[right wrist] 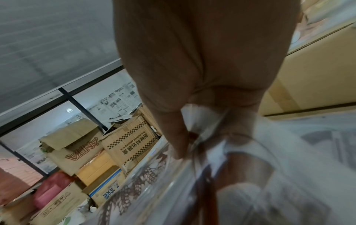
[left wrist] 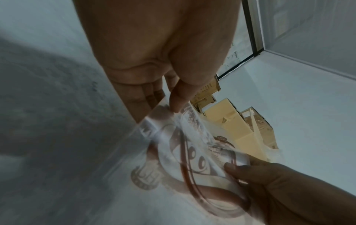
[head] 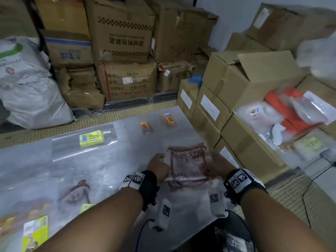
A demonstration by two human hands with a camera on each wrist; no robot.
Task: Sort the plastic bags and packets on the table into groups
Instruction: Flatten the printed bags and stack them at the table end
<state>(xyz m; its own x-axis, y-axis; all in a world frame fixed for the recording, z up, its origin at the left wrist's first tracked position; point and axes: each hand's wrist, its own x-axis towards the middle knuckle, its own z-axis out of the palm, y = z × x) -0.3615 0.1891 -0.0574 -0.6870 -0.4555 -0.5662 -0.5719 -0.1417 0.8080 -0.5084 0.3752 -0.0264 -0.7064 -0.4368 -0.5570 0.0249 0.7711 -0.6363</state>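
Note:
Both my hands hold a clear plastic bag with a dark red print [head: 188,163] just above the grey table sheet [head: 109,164]. My left hand [head: 157,165] pinches its left edge, thumb on top; the same bag [left wrist: 185,152] shows in the left wrist view under that thumb [left wrist: 180,99]. My right hand [head: 217,165] grips the right edge, and its thumb [right wrist: 178,140] presses on the bag [right wrist: 221,175] in the right wrist view. Other packets lie around: a yellow-labelled one [head: 91,138], two orange ones [head: 145,127] [head: 169,119], a red-printed bag [head: 76,194].
Stacked cardboard boxes [head: 236,99] wall the table's right side, with loose bags [head: 283,113] on top. More cartons [head: 125,51] and a large white sack [head: 29,91] stand behind. Yellow-labelled packets [head: 35,233] lie at the near left. A cable [head: 309,188] runs at the right.

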